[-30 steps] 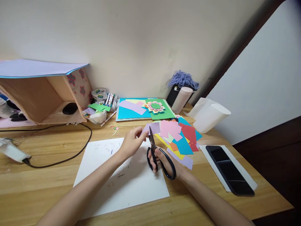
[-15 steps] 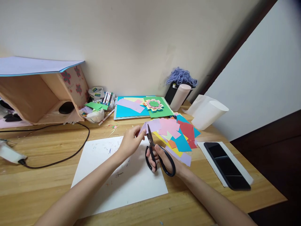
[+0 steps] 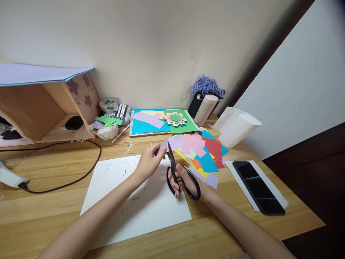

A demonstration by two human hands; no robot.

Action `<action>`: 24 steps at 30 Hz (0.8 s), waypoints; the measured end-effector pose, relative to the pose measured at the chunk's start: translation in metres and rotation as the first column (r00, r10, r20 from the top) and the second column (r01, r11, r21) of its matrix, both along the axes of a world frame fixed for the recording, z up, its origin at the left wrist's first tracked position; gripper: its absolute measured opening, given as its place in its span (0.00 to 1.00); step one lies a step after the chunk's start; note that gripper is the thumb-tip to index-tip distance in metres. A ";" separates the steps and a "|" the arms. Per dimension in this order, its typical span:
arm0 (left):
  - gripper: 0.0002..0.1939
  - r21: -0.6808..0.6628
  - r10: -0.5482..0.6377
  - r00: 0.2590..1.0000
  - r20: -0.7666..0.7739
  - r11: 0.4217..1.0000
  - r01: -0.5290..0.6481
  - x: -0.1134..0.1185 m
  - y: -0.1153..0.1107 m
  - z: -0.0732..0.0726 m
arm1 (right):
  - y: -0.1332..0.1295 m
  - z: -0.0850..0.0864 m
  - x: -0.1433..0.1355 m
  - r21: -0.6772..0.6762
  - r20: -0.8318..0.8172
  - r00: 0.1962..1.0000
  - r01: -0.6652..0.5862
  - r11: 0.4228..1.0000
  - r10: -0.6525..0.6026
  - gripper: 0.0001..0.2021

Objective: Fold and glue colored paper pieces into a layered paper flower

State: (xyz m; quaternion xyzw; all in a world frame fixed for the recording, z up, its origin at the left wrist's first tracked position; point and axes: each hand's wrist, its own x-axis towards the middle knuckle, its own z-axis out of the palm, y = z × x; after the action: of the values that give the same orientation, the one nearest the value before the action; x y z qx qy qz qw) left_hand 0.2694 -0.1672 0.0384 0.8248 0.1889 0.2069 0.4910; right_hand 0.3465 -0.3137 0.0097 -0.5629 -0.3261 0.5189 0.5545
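A strip of light purple paper (image 3: 174, 142) is pinched between the thumb and fingers of my left hand (image 3: 149, 162). Black-handled scissors (image 3: 173, 160) are in my right hand (image 3: 185, 179), thumb and fingers through the loops. Their blades point up and away, at the purple paper close to my left fingertips; whether they bite into it I cannot tell. Under my hands lies a marked white sheet (image 3: 113, 201). Beside the scissors spreads a pile of coloured paper scraps, with a pink piece (image 3: 192, 142), a blue piece (image 3: 207, 162) and a red piece (image 3: 214, 148).
Behind the scraps, a layered paper flower (image 3: 175, 118) sits on green paper (image 3: 192, 126). A phone (image 3: 258, 189) lies at the right, near a roll of white paper (image 3: 239, 129). To the left are a basket with green scraps (image 3: 109, 120), a cardboard box (image 3: 29, 111) and a black cable (image 3: 88, 172).
The whole view has shifted slightly. My hands, the scissors and the purple paper keep nearly the same positions relative to one another.
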 end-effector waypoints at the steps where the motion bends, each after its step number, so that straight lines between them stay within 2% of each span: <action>1: 0.17 0.000 0.001 1.000 0.001 1.000 -0.001 0.000 0.000 0.000 | 0.000 0.000 0.000 0.003 0.008 1.000 0.006 1.000 -0.006 0.26; 15: 0.18 -0.055 0.009 1.000 0.017 0.998 -0.008 0.001 0.001 -0.001 | 0.001 0.002 -0.003 -0.022 0.222 0.971 0.093 0.995 -0.086 0.26; 24: 0.18 -0.121 0.019 1.000 -0.003 0.993 -0.019 0.000 0.000 0.002 | 0.000 -0.001 -0.003 -0.029 0.242 0.964 0.119 0.992 -0.108 0.20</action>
State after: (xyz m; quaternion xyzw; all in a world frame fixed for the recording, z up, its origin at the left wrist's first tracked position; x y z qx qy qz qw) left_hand 0.2694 -0.1670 0.0407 0.7921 0.2094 0.1989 0.5378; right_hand 0.3440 -0.3133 0.0090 -0.6513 -0.3468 0.4212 0.5274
